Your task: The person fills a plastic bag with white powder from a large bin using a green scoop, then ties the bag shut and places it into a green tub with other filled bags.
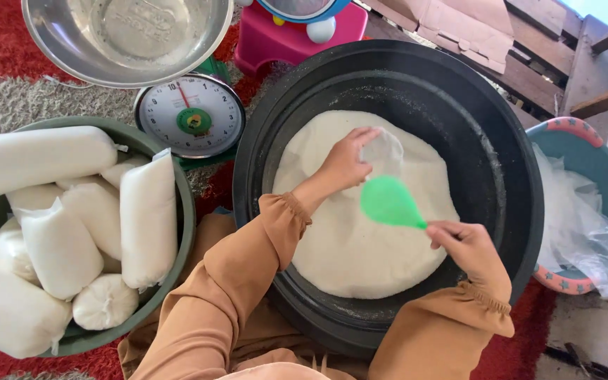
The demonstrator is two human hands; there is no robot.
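Beside black tub (515,183), scale (191,116), filled bags (146,218)

To my left a green tub (177,232) is packed with filled white bags (146,218). Behind it stands a dial scale (191,116) carrying a steel bowl (128,35). To my right, a blue basin (603,165) holds clear plastic bags (575,225).
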